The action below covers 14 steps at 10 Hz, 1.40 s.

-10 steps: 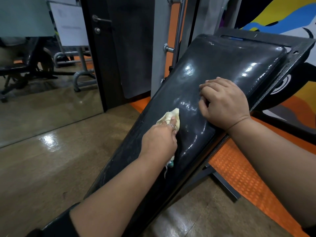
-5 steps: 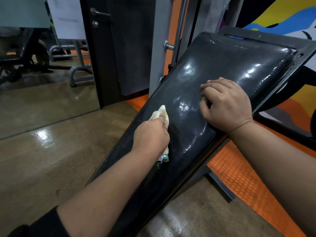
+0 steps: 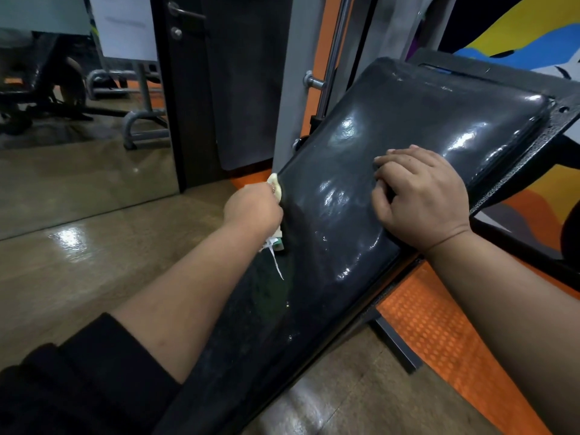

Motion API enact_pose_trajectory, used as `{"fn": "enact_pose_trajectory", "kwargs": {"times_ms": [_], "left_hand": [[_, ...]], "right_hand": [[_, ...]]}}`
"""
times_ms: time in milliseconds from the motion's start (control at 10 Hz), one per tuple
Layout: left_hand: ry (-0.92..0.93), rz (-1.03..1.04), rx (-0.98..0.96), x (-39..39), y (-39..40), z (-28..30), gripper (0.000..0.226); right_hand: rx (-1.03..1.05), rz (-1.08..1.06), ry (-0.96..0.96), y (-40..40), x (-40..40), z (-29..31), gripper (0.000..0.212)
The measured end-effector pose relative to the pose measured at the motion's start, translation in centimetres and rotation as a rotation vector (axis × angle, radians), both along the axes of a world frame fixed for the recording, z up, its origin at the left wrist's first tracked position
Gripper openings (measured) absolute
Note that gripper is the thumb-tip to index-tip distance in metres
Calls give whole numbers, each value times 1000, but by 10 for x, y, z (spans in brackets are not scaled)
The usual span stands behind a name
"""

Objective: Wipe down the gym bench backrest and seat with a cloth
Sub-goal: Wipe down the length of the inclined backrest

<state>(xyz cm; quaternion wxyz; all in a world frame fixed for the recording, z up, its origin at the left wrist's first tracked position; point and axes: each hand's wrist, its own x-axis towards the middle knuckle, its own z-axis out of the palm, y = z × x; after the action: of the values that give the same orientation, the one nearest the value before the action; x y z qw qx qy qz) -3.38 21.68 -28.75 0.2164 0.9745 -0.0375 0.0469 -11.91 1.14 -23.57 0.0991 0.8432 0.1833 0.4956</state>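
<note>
While the right hand (image 3: 420,199) stays curled on the black backrest (image 3: 361,189), the left hand (image 3: 252,208), gripping the cloth (image 3: 273,183), has slid toward nine o'clock onto the pad's edge, whose long axis climbs toward two o'clock.

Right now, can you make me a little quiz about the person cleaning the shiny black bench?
1. True or false: the left hand holds the cloth at the left edge of the backrest.
2. What does the right hand do? A) grips a bottle B) rests on the backrest C) hangs in the air
3. Fill in: a thin white ____ dangles from the cloth.

Key: 1 true. 2 B: its fingers are bent and hold nothing. 3 thread.
</note>
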Motion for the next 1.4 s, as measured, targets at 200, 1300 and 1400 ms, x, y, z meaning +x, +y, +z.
{"fn": "enact_pose_trajectory", "kwargs": {"times_ms": [200, 1300, 1400], "left_hand": [[-72, -88, -72, 9, -1, 4, 22], [-90, -47, -24, -53, 0, -22, 27], [34, 39, -10, -40, 4, -26, 36]], "right_hand": [[3, 9, -5, -1, 0, 0, 15], [2, -4, 8, 1, 0, -1, 17], [4, -2, 3, -1, 1, -2, 16]]}}
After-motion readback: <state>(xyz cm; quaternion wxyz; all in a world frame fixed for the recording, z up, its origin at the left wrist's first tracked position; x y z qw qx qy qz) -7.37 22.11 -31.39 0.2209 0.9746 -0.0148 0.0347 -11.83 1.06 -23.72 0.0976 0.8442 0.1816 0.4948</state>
